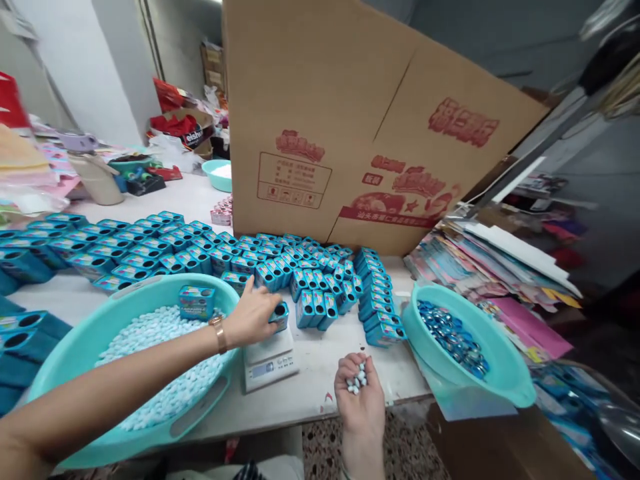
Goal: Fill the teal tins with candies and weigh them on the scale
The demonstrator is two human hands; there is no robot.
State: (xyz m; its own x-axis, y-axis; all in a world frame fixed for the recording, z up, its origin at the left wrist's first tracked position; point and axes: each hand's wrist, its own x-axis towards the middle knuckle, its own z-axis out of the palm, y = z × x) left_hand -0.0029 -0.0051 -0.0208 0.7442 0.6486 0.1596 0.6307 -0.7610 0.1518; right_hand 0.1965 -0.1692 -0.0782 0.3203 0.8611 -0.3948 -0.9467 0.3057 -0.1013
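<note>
Left hand (pixel 254 315): reached over the white scale (pixel 273 368), right at a blue box (pixel 283 319); couldn't tell if gripping.
Right hand (pixel 363 403): held little white pieces (pixel 357 381) in curled fingers.
Blue box: sat on the scale, well apart from the right hand.

The boxes (pixel 306 310) are bright blue with black openings and multicoloured print. The pellets (pixel 150 347) are pale blue-white, the basin (pixel 65 373) around them turquoise. Shiny blue pieces (pixel 453 337) show metallic glints. The carton (pixel 310 80) is brown with red print, the scale (pixel 273 371) white, the counter (pixel 313 383) whitish, the floor (pixel 325 443) speckled.
</note>
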